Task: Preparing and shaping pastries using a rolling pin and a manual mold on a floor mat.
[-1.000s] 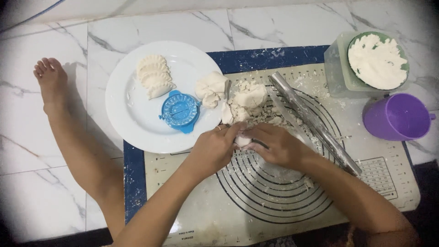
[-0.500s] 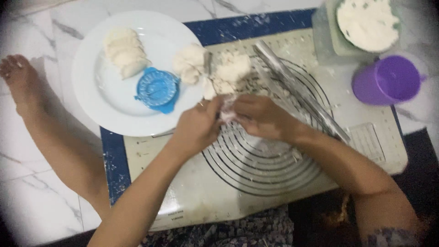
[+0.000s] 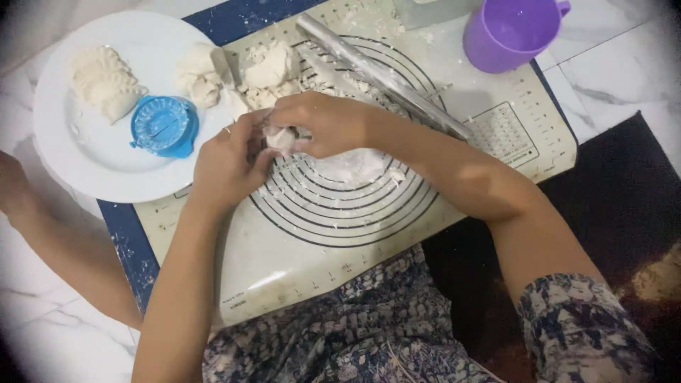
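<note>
My left hand (image 3: 228, 162) and my right hand (image 3: 323, 122) meet over the white pastry mat (image 3: 298, 241), both pinching a small piece of white dough (image 3: 281, 137) between their fingers. Just beyond the hands lie loose lumps of dough (image 3: 266, 71) on the mat's far edge. A steel rolling pin (image 3: 383, 74) lies slanted across the mat behind my right wrist. On the white plate (image 3: 64, 152) to the left sit shaped dumplings (image 3: 103, 81) and a blue dumpling press (image 3: 165, 126).
A purple cup (image 3: 507, 32) stands at the mat's far right corner, with a clear container (image 3: 433, 8) partly cut off beside it. My bare leg (image 3: 64, 248) lies on the marble floor at left. A dark rug (image 3: 624, 206) is at right.
The view has tilted down and shifted, so the plate, mat and cup now sit higher in frame. Both hands stay together on the dough piece, working it over the mat.
</note>
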